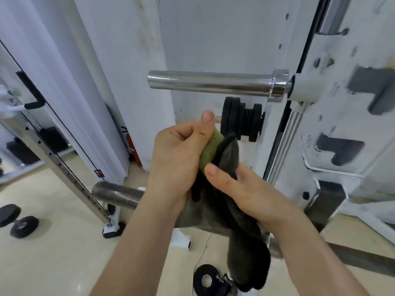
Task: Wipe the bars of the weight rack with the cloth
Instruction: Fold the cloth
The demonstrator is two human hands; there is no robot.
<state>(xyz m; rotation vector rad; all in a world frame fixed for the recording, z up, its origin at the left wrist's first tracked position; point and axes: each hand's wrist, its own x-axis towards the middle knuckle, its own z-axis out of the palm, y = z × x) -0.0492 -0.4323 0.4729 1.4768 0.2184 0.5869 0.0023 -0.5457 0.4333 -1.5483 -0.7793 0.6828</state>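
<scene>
A dark grey cloth [230,210] with a green side hangs between my two hands in the middle of the view. My left hand [179,154] grips its upper green part with the thumb raised. My right hand [241,193] pinches the grey folds just below. Above the hands a shiny chrome bar [209,82] sticks out leftward from the white weight rack [333,107]. A duller lower bar [117,194] juts out left behind my left forearm. Neither hand touches a bar.
Black weight plates [241,118] sit on a peg behind the cloth. A black dumbbell [17,221] lies on the beige floor at left, and a plate [206,278] lies below. A cable machine upright [64,163] slants at left. A white pillar [132,82] stands behind.
</scene>
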